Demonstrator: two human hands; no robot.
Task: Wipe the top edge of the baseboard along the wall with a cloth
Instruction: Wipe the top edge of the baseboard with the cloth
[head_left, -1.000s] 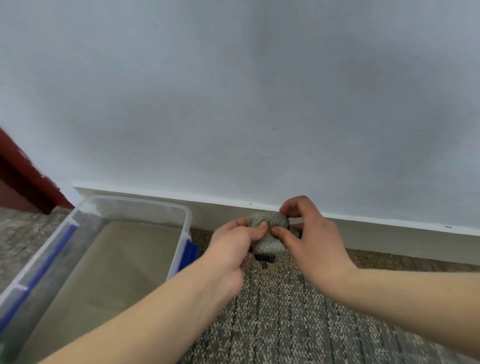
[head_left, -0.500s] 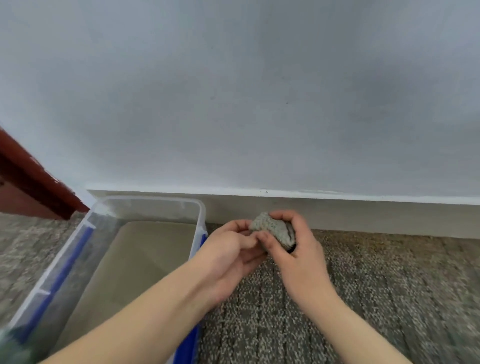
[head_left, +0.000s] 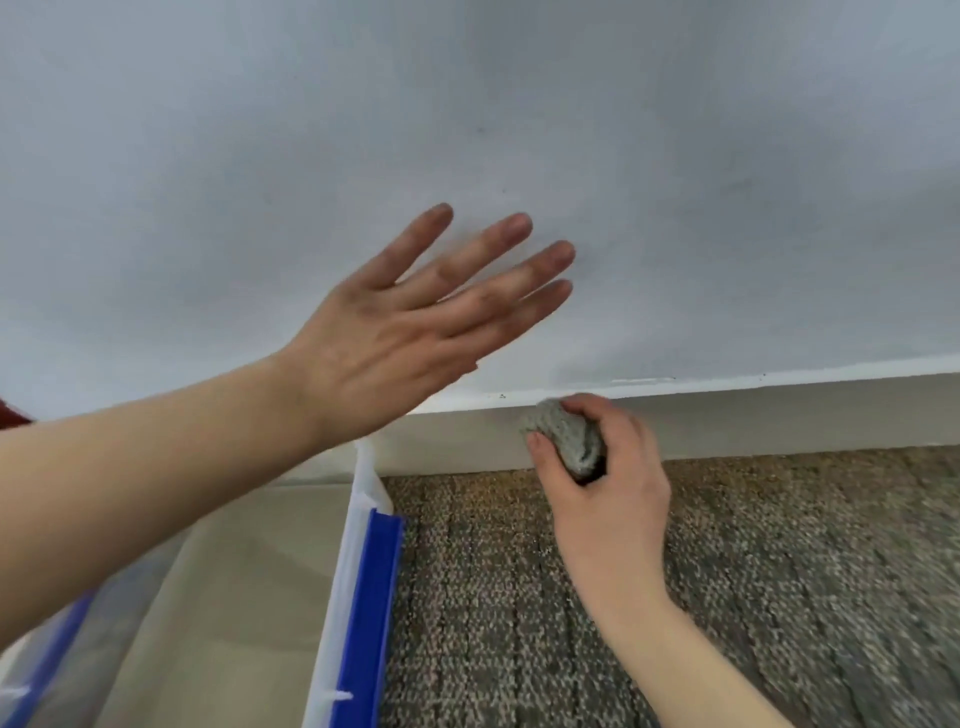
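— That cloth (head_left: 563, 440) looks nubbly to me: grey, coarse-woven, quite matt.
— Yes. The baseboard (head_left: 779, 418) behind it is smooth painted stuff, off-white, with a faint sheen along its top edge.
— And the wall (head_left: 675, 156) above is flat matt paint, pale grey, with a few small dark specks.
— The carpet (head_left: 727, 571) is rough, a short speckled pile in brown and grey.
— Then the bin (head_left: 340, 571): smooth translucent plastic, with a glossier blue plastic clip (head_left: 376, 597) on its side.

Single head-worn view, forward and down, close on baseboard (head_left: 779, 415) and carpet (head_left: 779, 571).
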